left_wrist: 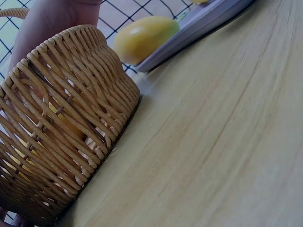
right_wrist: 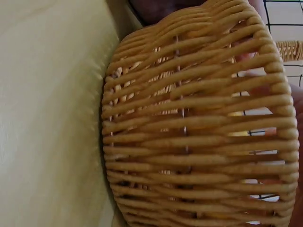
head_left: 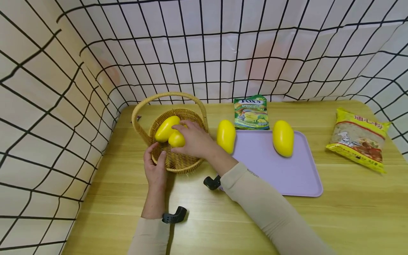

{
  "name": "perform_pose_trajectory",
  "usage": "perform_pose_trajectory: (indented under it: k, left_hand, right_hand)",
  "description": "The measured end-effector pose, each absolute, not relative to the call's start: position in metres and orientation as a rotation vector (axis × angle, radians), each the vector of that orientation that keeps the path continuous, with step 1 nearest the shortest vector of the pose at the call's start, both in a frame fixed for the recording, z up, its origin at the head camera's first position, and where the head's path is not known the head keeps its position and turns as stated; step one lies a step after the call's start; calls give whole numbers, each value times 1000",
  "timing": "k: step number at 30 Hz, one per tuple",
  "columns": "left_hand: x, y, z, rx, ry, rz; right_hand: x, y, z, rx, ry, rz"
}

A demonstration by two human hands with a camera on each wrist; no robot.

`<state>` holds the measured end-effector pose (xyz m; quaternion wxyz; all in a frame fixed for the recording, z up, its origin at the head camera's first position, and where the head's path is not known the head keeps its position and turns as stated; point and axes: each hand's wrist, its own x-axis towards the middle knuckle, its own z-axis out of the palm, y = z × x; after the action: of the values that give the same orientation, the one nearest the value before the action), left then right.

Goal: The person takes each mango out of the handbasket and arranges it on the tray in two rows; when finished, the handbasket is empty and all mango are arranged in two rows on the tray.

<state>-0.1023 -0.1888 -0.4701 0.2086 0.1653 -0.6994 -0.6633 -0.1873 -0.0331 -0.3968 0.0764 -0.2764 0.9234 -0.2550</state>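
Wicker basket (head_left: pixel 182 170), one, upright on the left half of the worktop (head_left: pixel 197 219), its tall handle (head_left: pixel 169 94) arching left to right. Left hand (head_left: pixel 155 169): clamped on the basket's near-left rim, thumb inside. Right hand (head_left: pixel 195 141): inside the basket, fingers and thumb curled about a small-looking yellow mango (head_left: pixel 176 140), its rounded visible end facing the near left; the rest lies under the hand, so its full long axis cannot be read. Second mango (head_left: pixel 167 129), in the basket, touching or nearly touching the first: long axis slanting from near left to far right. Third mango (head_left: pixel 226 136), at the tray's far-left corner: long axis running front to back. Fourth mango (head_left: pixel 283 138), on the far right part of the lilac tray (head_left: pixel 271 177): long axis likewise front to back, slightly aslant. Tray's near-left corner: covered by the right forearm. Green packet (head_left: pixel 251 112): behind the tray. Both wrist views: basket wall fills much of each, its contents mere yellow patches through the weave, hands cut off at the edges.
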Motion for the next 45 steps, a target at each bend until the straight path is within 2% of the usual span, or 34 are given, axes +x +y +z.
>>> perform_pose_trajectory:
  k: [27,45]
  left_hand:
    - [-101,-187,-467,502,-1984,-1865]
    - [-101,-187,-467,499,-1991,-1844]
  right_hand:
    - [-197,-32,-405,-959,2797,-414]
    - [-196,-33,-409,-968,2820,-424]
